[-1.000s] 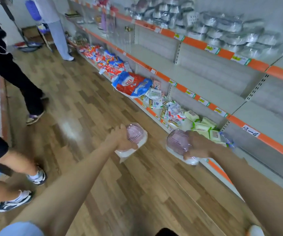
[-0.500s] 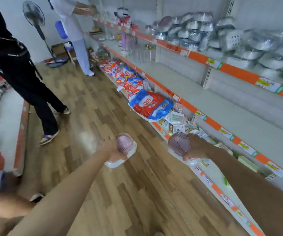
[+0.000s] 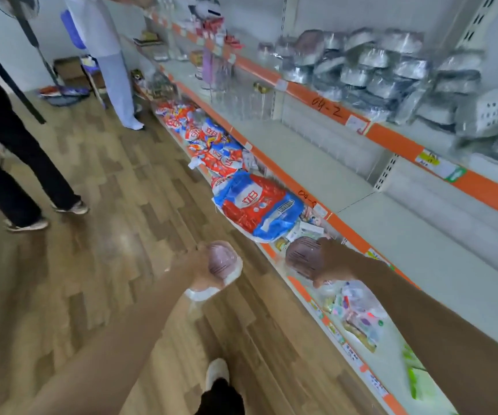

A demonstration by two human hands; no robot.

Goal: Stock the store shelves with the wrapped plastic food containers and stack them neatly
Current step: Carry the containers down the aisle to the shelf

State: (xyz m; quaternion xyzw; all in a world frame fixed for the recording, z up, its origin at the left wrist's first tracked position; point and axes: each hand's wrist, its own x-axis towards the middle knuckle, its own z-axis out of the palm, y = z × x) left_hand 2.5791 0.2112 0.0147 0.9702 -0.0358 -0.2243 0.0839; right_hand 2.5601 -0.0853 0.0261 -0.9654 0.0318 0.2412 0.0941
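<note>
My left hand [image 3: 195,269] grips a wrapped plastic container [image 3: 222,262] with a pinkish lid and white base, held out over the wooden floor. My right hand [image 3: 333,262] grips a second wrapped container [image 3: 303,254] of the same kind, near the orange edge of the lowest shelf. Many wrapped containers [image 3: 370,64] are piled on the top shelf at the upper right. The middle shelf [image 3: 316,157] beside them is a bare grey board.
Red and blue bags [image 3: 256,205] and small packets [image 3: 358,316] lie on the bottom shelf. A person in black [image 3: 8,151] stands at the left, another in white [image 3: 113,64] by the far shelves. My foot [image 3: 216,374] is on the wooden floor.
The view has moved forward along the aisle and tilted up toward the upper shelves. Both hands still carry their containers in front of me, slightly higher and closer to the shelf.
</note>
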